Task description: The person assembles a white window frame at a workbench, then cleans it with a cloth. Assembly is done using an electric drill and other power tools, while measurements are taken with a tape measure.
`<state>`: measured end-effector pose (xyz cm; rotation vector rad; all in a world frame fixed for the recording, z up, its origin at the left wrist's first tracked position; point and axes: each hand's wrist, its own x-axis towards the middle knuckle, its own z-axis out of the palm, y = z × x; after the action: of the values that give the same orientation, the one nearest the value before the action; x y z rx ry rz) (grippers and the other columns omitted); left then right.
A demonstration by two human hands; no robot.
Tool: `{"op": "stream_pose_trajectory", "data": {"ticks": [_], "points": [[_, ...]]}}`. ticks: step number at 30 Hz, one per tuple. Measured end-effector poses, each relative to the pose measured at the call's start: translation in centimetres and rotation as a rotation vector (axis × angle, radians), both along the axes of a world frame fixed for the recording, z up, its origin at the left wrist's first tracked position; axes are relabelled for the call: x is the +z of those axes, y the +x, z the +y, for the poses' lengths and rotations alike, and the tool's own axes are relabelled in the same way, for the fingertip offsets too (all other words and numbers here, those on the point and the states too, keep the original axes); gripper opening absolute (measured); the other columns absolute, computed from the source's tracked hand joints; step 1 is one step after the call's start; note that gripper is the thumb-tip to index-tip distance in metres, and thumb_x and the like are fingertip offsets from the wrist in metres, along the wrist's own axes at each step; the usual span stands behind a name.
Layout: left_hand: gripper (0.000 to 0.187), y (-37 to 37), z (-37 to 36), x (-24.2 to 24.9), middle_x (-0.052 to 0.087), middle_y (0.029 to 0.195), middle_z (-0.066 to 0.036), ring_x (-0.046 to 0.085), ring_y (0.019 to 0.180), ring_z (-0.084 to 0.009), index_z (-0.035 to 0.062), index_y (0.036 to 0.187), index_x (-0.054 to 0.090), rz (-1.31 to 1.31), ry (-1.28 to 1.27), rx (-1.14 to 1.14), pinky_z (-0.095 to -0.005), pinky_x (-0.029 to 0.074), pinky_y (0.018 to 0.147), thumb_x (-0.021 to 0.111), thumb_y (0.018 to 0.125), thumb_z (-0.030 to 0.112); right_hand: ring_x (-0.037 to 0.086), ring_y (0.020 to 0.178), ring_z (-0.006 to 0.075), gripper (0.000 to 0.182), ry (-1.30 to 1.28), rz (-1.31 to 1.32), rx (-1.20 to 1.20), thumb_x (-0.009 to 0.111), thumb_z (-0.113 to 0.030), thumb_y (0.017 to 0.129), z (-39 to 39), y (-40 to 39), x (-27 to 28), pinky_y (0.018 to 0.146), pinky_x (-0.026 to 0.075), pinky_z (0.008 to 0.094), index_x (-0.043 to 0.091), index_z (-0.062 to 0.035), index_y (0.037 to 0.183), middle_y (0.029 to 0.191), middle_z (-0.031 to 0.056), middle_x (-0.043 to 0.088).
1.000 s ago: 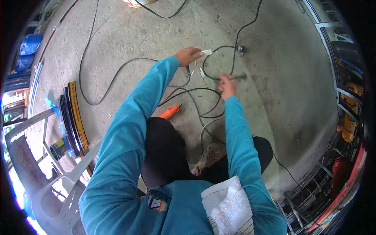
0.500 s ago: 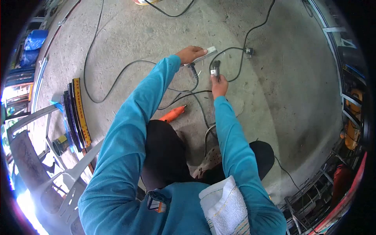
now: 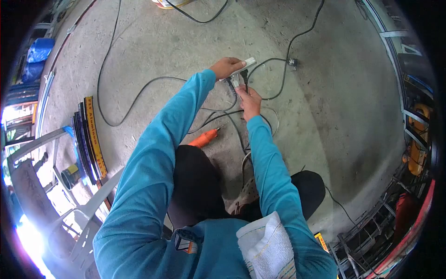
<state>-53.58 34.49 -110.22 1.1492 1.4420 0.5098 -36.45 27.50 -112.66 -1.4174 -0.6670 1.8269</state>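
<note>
My left hand grips a white power strip held above the concrete floor. A dark plug sits in its near edge by my fingers. Just below the strip, my right hand is closed around a black power plug and its cord, with a pale tag beside it. The plug's head is at the strip's near edge; whether its pins are in a socket cannot be made out. An orange power tool lies on the floor near my left knee.
Dark cables snake across the concrete floor, with another plug lying to the right. A grey chair and a stack of dark strips with a yellow side stand left. Metal frames line the right.
My right hand has moved left and slightly down, bringing the black plug up against the power strip. My left hand has barely shifted and still grips the strip.
</note>
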Motion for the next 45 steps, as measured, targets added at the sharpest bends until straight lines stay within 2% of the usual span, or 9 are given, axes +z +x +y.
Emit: {"op": "stream_pose_trajectory", "data": {"ticks": [2,4,5,7,10,29,32,38,45], "points": [[0.060,0.1,-0.2,-0.4,0.063,0.115,-0.020,0.060,0.108,-0.0314,0.0010,0.119,0.062,0.001,0.090,0.053,-0.0384,0.046,0.093,0.057,0.089,0.052,0.043,0.055,0.0030,0.023,-0.032,-0.038,0.017,0.073,-0.012,0.081,0.0,-0.1,0.0,0.045,0.028,0.0203,0.064,-0.0017,0.099,0.082,-0.0009,0.063],[0.059,0.1,-0.1,-0.8,0.063,0.116,-0.020,0.060,0.108,-0.0313,0.0013,0.120,0.062,-0.012,0.090,0.068,-0.0381,0.045,0.094,0.058,0.088,0.051,0.053,0.069,0.0078,0.023,-0.019,-0.050,-0.031,0.073,-0.009,0.080,0.0,-0.2,-0.2,0.058,0.040,0.0210,0.063,0.0018,0.098,0.087,0.0036,0.064],[0.059,0.1,-0.1,-0.9,0.063,0.116,-0.020,0.059,0.109,-0.0312,0.0016,0.120,0.062,-0.024,0.089,0.079,-0.0378,0.045,0.095,0.060,0.087,0.051,0.053,0.069,0.0078,0.023,-0.020,-0.050,-0.030,0.073,-0.009,0.080,0.0,-0.4,-0.2,0.058,0.040,0.0210,0.063,0.0018,0.098,0.087,0.0036,0.064],[0.059,0.2,-0.2,-1.0,0.063,0.117,-0.020,0.059,0.110,-0.0310,0.0018,0.120,0.062,-0.033,0.081,0.091,-0.0377,0.045,0.095,0.060,0.087,0.051,0.058,0.083,0.0134,0.024,0.048,-0.017,-0.111,0.072,-0.008,0.080,0.1,-0.8,-0.3,0.075,0.045,0.0243,0.062,0.0057,0.097,0.092,0.0078,0.064],[0.059,0.2,-0.1,-1.2,0.063,0.117,-0.019,0.059,0.111,-0.0309,0.0022,0.121,0.062,-0.046,0.091,0.094,-0.0377,0.044,0.095,0.062,0.086,0.050,0.059,0.087,0.0160,0.027,0.069,-0.046,-0.107,0.072,-0.007,0.080,0.3,-0.9,-0.3,0.080,0.047,0.0268,0.060,0.0080,0.099,0.094,0.0102,0.063],[0.053,1.4,-0.8,-1.2,0.063,0.114,-0.014,0.058,0.099,-0.0238,0.0040,0.122,0.061,0.001,0.021,0.049,-0.0359,0.046,0.085,0.057,0.091,0.047,0.059,0.071,0.0144,0.013,0.156,-0.017,-0.170,0.070,-0.001,0.079,1.0,-1.7,-0.2,0.066,0.047,0.0267,0.063,0.0066,0.086,0.081,0.0074,0.064],[0.052,1.3,-1.0,-1.1,0.063,0.112,-0.013,0.058,0.096,-0.0234,0.0044,0.122,0.061,0.035,-0.015,0.019,-0.0350,0.046,0.084,0.056,0.091,0.047,0.058,0.070,0.0131,0.014,0.212,-0.163,-0.112,0.071,-0.005,0.079,1.0,-1.7,-1.2,0.063,0.046,0.0261,0.064,0.0057,0.087,0.079,0.0071,0.064],[0.055,1.2,-1.0,-2.8,0.062,0.118,-0.016,0.059,0.106,-0.0275,0.0063,0.126,0.060,0.073,0.043,0.031,-0.0374,0.045,0.091,0.054,0.092,0.048,0.055,0.065,0.0114,0.023,0.110,-0.290,-0.111,0.063,-0.019,0.090,1.4,0.9,-1.8,0.057,0.043,0.0241,0.067,0.0032,0.097,0.076,0.0072,0.065],[0.056,0.5,-1.2,-1.5,0.060,0.123,-0.018,0.055,0.114,-0.0304,0.0057,0.128,0.058,0.054,-0.085,0.088,-0.0394,0.041,0.098,0.053,0.093,0.048,0.048,0.058,0.0068,0.029,0.127,0.011,-0.061,0.060,-0.024,0.093,0.6,4.2,-1.2,0.049,0.037,0.0229,0.066,0.0003,0.108,0.071,0.0042,0.062]]}}
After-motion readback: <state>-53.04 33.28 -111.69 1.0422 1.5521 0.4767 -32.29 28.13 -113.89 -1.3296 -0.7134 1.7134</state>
